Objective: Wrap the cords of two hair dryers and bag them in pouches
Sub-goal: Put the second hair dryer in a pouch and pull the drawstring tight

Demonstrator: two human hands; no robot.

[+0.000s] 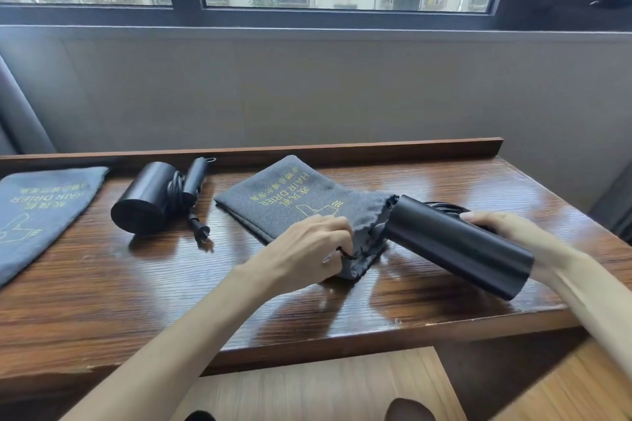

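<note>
The dryer (458, 246) is at the pouch (301, 205) mouth, nose just touching the opening, so the step in hand looks like bagging the first one. The right hand (506, 232) curls round its far side, where the cord seems bunched. The left hand (307, 246) pinches the mouth's rim against the counter (136, 284). Next the mouth must gape wider. Left of that hand lie a second dryer (150, 202) and second pouch (41, 212).

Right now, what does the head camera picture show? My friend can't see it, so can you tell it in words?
A person's right hand slides a black hair dryer nose-first into a grey pouch, while the left hand pinches its mouth open. On the wooden table farther left lie a second dryer, cord wrapped, and another pouch.
</note>
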